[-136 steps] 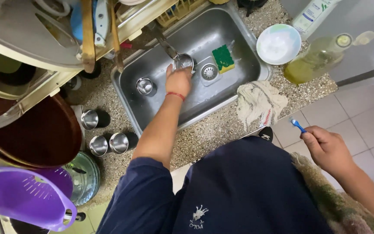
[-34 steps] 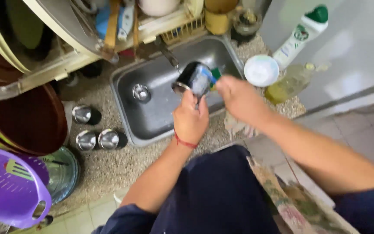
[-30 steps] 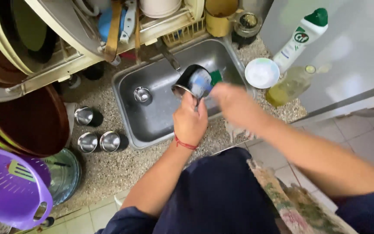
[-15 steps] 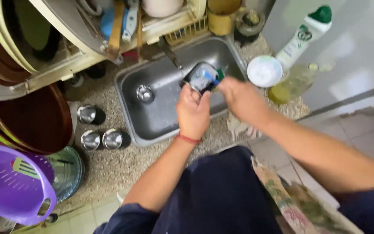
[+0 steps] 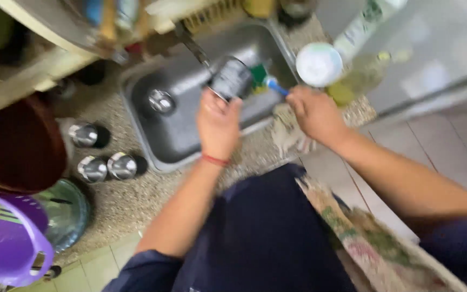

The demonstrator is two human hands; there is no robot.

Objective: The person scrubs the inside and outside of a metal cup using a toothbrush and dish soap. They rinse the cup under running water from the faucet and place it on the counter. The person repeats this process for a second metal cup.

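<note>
My left hand [image 5: 218,123] grips a shiny steel cup [image 5: 229,79] and holds it tilted over the steel sink [image 5: 152,124]. Just to its right, my right hand [image 5: 312,112] holds a small blue-handled brush [image 5: 274,86] whose head points at the cup's rim. A red thread band circles my left wrist. The picture is blurred by motion, so I cannot tell whether brush and cup touch.
A green sponge [image 5: 258,74] lies in the sink. A white bowl [image 5: 319,64], a yellow liquid bottle [image 5: 359,82] and a white bottle [image 5: 364,23] stand at the right. Three steel cups [image 5: 107,165] sit on the speckled counter, a cloth [image 5: 290,135] lies at its edge, a purple colander [image 5: 5,238] lower left.
Earlier my left hand was in the sink and my right held the brush aside. Since then the cup was lifted, and the brush now sits just right of it, pulled back from the cup's mouth.
</note>
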